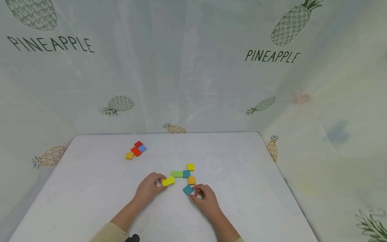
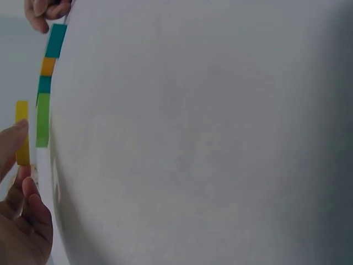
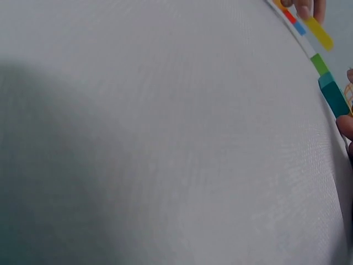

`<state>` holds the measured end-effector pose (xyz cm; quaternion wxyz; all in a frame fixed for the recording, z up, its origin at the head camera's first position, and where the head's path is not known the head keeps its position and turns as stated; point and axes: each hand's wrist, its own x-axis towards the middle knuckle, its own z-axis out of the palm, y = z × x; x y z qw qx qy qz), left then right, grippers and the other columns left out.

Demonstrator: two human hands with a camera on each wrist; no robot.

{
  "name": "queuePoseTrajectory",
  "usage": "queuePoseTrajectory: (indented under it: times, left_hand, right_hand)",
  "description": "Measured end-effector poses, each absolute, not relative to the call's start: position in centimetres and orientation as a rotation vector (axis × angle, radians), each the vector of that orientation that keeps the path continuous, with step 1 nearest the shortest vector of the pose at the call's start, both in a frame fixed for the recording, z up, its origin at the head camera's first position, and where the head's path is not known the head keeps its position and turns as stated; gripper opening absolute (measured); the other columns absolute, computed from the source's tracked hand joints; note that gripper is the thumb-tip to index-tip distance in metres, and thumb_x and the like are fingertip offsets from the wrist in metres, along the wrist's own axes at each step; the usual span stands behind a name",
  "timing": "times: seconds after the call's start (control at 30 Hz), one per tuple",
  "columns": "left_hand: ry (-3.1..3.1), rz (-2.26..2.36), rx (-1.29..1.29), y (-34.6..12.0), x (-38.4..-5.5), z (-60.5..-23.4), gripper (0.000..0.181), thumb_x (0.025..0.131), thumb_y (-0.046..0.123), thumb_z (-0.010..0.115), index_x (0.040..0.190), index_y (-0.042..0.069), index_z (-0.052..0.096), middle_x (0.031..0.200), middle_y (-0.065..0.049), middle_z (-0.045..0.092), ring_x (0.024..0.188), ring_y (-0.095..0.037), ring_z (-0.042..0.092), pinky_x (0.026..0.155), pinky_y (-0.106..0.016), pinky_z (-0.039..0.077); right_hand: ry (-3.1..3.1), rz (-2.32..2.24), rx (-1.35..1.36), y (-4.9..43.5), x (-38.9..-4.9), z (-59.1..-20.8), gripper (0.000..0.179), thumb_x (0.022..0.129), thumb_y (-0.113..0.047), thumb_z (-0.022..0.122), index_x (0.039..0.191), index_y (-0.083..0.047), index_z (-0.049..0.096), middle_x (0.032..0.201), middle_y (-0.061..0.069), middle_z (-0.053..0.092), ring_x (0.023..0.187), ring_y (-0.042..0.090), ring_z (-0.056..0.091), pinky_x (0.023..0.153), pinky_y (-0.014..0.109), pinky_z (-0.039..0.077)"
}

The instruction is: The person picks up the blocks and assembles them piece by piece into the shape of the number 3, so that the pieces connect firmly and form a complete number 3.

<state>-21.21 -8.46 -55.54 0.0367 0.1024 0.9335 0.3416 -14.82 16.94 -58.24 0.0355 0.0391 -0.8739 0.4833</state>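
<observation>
My left hand (image 1: 148,187) pinches a yellow rectangular block (image 1: 168,181) between thumb and fingers. In the left wrist view the yellow block (image 2: 22,132) is held upright on edge, above the tabletop. A teal square block (image 1: 188,190), turned like a diamond, is pinched at its right side by my right hand (image 1: 207,200). Just beyond both hands lie a light green rectangular block (image 1: 177,174) and a second teal block (image 1: 186,173), touching end to end. An orange block (image 1: 191,180) sits below that teal one, and a small yellow block (image 1: 190,167) above it.
Farther back on the left is a cluster of a dark red block (image 1: 138,144), a blue block (image 1: 142,148), a red block (image 1: 136,151) and an orange-yellow block (image 1: 129,156). The white table (image 1: 242,174) ends at a pineapple-print curtain (image 1: 193,67). A black object (image 1: 133,238) shows at the bottom edge.
</observation>
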Motion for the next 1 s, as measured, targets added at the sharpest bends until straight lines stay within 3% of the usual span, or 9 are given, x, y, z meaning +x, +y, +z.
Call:
queuePoseTrajectory:
  times: [1.0]
  left_hand:
    - [2.751, 0.910, 0.617, -6.9, -19.9, -56.0, 0.028, 0.076, 0.023, 0.085, 0.101, 0.022, 0.073, 0.083, 0.014, 0.053, 0.072, -0.009, 0.046, 0.062, -0.023, 0.043]
  right_hand:
    - [-2.726, 1.444, 0.056, 16.7, -14.9, -58.2, 0.021, 0.083, -0.025, 0.078, 0.101, -0.018, 0.069, 0.077, -0.010, 0.057, 0.078, 0.009, 0.048, 0.069, 0.023, 0.042]
